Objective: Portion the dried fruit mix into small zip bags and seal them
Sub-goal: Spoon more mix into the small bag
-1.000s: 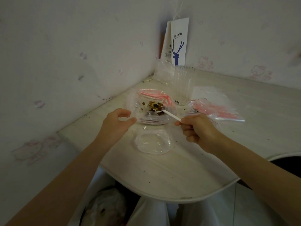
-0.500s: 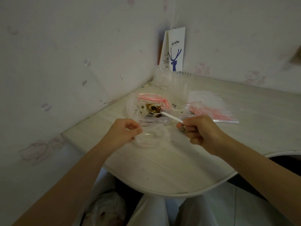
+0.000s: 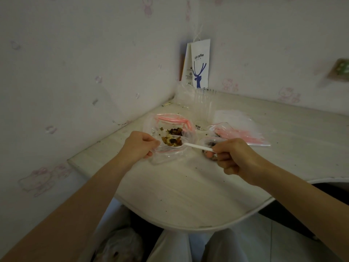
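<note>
**Ana:** What were the hands doing?

**Ben:** The left hand (image 3: 138, 145) pinched the edge of a small zip bag (image 3: 166, 156) and held it just over the surface (image 3: 188, 186). The right hand (image 3: 234, 157) was curled round the handle of a white plastic spoon (image 3: 197, 147).

**Ana:** Was anything in the spoon?

**Ben:** Yes, a heap of dried fruit mix (image 3: 171, 141). The round end of the spoon was right at the top of the small zip bag, beside the left hand. I could not tell if it was inside yet.

**Ana:** Where was the rest of the fruit?

**Ben:** In a bigger clear bag (image 3: 160, 127) with a pink zip. It lay open just behind the small one.

**Ana:** What else was there?

**Ben:** A pile of empty zip bags (image 3: 243, 133) lay behind the right hand. Another little bag (image 3: 208, 143) with dark bits lay under that hand, mostly hidden. Far back stood a stack of clear cups (image 3: 204, 104). A paper coffee bag (image 3: 200, 63) with a blue deer stood in the corner.
</note>
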